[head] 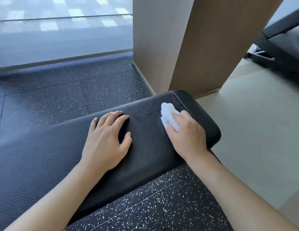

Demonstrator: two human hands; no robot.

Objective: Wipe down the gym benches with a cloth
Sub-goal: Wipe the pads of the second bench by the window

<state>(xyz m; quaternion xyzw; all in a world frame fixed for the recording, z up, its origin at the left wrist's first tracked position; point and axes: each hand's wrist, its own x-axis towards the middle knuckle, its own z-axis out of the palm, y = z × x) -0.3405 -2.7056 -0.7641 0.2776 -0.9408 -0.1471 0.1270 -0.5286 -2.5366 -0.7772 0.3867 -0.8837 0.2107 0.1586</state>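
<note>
Nearest on the black padded bench (150,152), left hand (106,140) lies flat, fingers spread, holding nothing. Just right & farther, right hand (187,135) presses a bunched white cloth (168,114) near the bench's far end, fingers curled over it. Cloth looks soft, light, prob. slides easily; grip it bunched under the palm.

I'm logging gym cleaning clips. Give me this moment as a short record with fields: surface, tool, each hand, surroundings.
surface: black padded bench, textured top
tool: white cloth, bunched, near the bench's rounded end
right hand: presses the cloth onto the pad, fingers over it
left hand: rests flat on the pad, fingers spread, holding nothing
surroundings: speckled rubber floor, wooden column beyond the bench end
</note>
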